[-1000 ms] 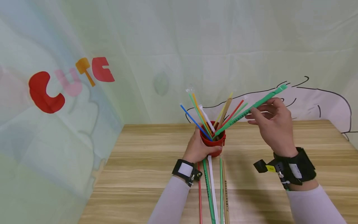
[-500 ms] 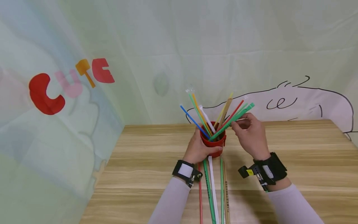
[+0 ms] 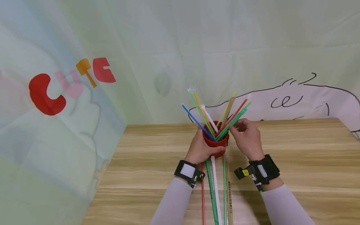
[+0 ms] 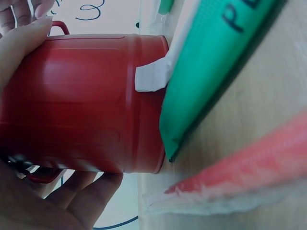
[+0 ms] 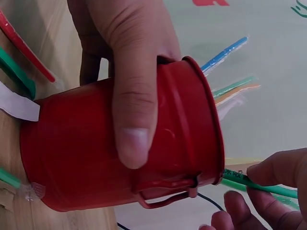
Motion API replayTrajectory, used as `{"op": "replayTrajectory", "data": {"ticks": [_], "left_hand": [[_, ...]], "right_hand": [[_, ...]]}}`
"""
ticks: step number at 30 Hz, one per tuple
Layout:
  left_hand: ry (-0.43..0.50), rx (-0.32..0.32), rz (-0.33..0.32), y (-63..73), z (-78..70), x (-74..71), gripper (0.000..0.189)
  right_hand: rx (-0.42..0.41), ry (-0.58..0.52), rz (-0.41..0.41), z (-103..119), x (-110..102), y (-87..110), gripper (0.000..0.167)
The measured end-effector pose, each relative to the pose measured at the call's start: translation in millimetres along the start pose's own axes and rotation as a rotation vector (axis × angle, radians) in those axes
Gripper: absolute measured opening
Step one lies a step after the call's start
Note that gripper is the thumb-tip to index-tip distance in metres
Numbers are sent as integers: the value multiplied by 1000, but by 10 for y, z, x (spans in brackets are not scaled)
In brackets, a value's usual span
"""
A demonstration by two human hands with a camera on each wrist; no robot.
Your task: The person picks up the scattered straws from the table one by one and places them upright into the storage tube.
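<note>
My left hand [image 3: 198, 149] grips a small red metal bucket [image 5: 81, 143], its thumb across the front. The bucket stands upright on the table, with a small loop handle on its side. Several wrapped drinking straws lean out of it, among them a blue straw [image 3: 194, 117], a white straw [image 3: 210, 118], a red straw [image 3: 235, 113] and a brown paper-wrapped straw [image 3: 228, 108]. Between thumb and fingertips, my right hand [image 3: 248, 139] pinches a green paper-wrapped straw [image 3: 237, 117], whose lower end is inside the bucket. Its bottom tip is hidden.
In front of the bucket lie a red straw [image 3: 203, 200], a green paper-wrapped straw [image 3: 212, 193], a white straw [image 3: 215, 190], a thin green straw [image 3: 225, 190] and a brown straw [image 3: 230, 200]. A printed curtain [image 3: 157, 62] hangs behind the wooden table [image 3: 146, 162].
My right hand has moved left and down towards the bucket, lowering the green paper-wrapped straw deeper among the others. My left hand has stayed on the bucket.
</note>
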State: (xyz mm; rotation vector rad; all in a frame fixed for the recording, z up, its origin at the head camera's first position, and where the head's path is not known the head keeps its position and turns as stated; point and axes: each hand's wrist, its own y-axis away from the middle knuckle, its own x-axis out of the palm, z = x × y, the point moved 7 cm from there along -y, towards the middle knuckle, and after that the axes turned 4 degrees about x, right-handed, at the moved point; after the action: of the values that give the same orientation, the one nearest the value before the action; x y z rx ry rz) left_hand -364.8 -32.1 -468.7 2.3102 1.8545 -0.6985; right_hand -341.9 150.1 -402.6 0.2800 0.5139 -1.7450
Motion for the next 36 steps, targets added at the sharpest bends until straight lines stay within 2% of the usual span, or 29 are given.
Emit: {"op": "replayTrajectory", "data": {"ticks": [6,13,18,24,30,36], "left_hand": [[-3,0,-3,-9,-19,25,98],[-6,-8,1,-14,-23,26,97],[11,-13,7,-12,-18,25,95],[24,5,9,-17,-22,13,95],[-14,51,-1,-32,-28,-5,96],[-17,50,1,-24,-12,-3,95]], "right_hand": [[28,-4,57,-76,39,-29,38],[116,-44,185,-131,102,-47,75],[112,-97,260,-127,155,-64,95],[75,-152,376,-151,349,-49,92],[10,-206,418,-177,524,-38,93],[-33,-291,455,-181,610,-19,83]]}}
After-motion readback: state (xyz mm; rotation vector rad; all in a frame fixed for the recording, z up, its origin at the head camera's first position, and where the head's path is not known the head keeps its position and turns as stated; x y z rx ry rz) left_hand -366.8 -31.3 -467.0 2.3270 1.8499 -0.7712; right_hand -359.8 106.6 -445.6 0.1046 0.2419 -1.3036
